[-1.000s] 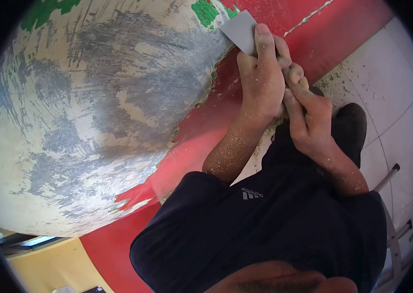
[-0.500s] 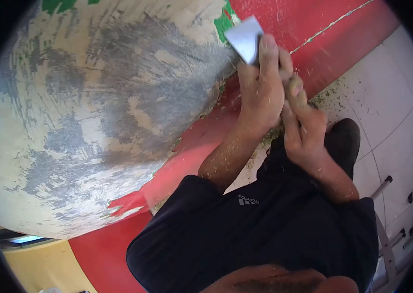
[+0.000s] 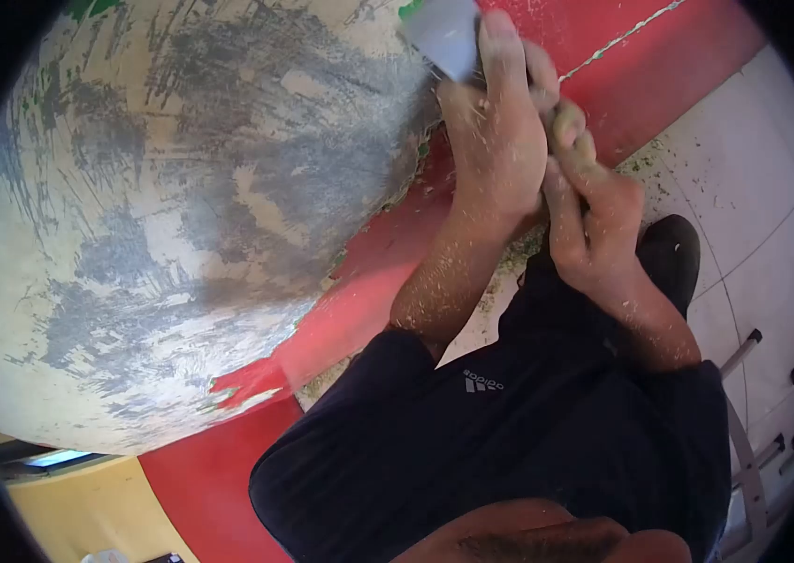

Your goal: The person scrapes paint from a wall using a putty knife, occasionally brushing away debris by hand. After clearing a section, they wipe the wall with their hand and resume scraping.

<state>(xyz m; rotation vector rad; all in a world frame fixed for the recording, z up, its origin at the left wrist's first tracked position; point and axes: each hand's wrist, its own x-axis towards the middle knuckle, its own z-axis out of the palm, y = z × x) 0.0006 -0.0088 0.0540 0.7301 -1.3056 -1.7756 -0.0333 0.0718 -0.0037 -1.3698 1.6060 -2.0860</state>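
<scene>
My left hand is closed round a scraper with a wide metal blade, one digit stretched along it. The blade is at the wall, by a green paint remnant, at the top of the head view; it is slightly blurred. Just below and to the right, my right hand is closed against the left, its fingers curled round the handle end, which is mostly hidden. Left of the hands, the wall surface shows bare grey and cream patches with scratch marks. Red paint borders it along a ragged edge. Pale flakes cling to both forearms.
Paint chips lie on the tiled floor along the foot of the wall. A dark shoe stands near my right forearm. Metal legs with dark caps are at the lower right. A yellow panel is at the lower left.
Both hands and the scraper have shifted up and slightly left in the view, along the wall. The grip stays the same, and the camera view has shifted slightly.
</scene>
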